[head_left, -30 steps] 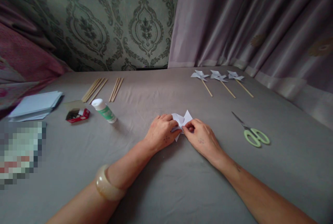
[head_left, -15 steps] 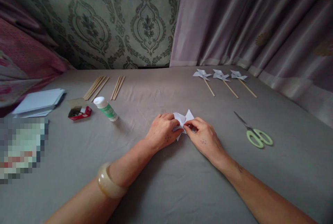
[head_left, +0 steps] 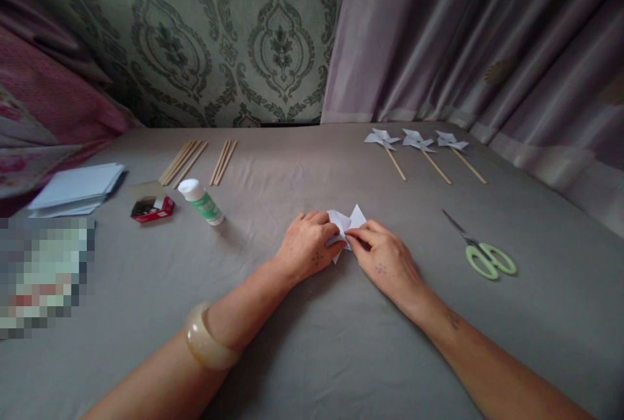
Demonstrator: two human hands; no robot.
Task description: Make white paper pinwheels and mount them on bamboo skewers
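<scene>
A person with a bangle (head_left: 199, 339) on the left forearm works at a cloth-covered surface (head_left: 312, 342), where folded white paper (head_left: 358, 217) lies between both hands at the centre. The left hand (head_left: 311, 243) has its grip curled over the paper's left side, apparently to steady the folds; the right hand (head_left: 387, 256) has its grip pinched, thumb and forefinger together, near the middle, seemingly to hold the corners gathered there. Scissors (head_left: 472, 242) rest to the right, blades pointing away, perhaps parked clear of the elbow. On the left, a capped glue stick (head_left: 202, 202) stands beside an open red box (head_left: 158, 213), its lid up as if for ready access, with stacked paper (head_left: 78, 184) just beyond. Farther back lie wooden sticks (head_left: 180, 161), sorted into two groups, and, across at right, pinwheels (head_left: 418, 140) set in a row, likely to spare their blades. The count, near to far: one bangle, two hands, one paper piece in them, one pair of scissors, one glue stick, one box with contents too small to number, one stack of uncountable sheets, three sticks in the right-hand group, the left-hand group too bunched to tell, and three pinwheels.
</scene>
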